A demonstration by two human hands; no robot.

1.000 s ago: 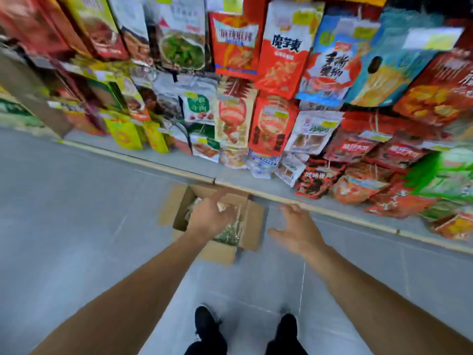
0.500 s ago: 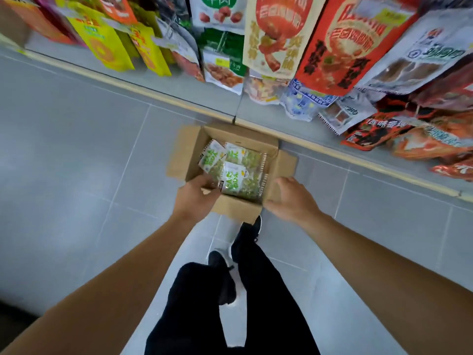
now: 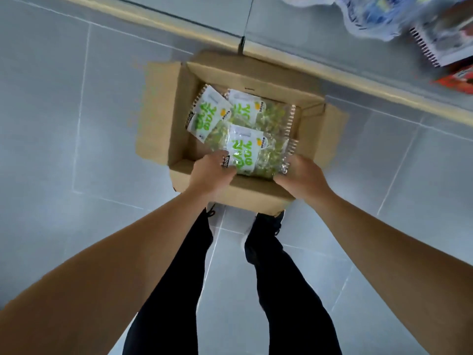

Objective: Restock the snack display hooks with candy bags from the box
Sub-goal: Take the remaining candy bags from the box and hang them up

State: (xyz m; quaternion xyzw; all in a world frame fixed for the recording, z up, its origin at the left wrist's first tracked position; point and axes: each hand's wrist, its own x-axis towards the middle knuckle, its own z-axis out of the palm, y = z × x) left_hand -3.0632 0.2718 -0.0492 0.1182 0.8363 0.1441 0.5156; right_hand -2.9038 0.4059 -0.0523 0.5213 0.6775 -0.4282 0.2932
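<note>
Picking step: my left hand and right hand gripped nearest candy bag in box at 12 o'clock; next, lift toward hooks.

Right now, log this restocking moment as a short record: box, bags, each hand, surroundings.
box: open cardboard box on the grey tiled floor, flaps spread, beside the shelf base
bags: three green-and-white candy bags visible inside, overlapping
nearest bag: front candy bag, gripped at both ends
left hand: left hand holds the bag's left end
right hand: right hand holds its right, crimped end
display: hanging snack packs at top right
</note>
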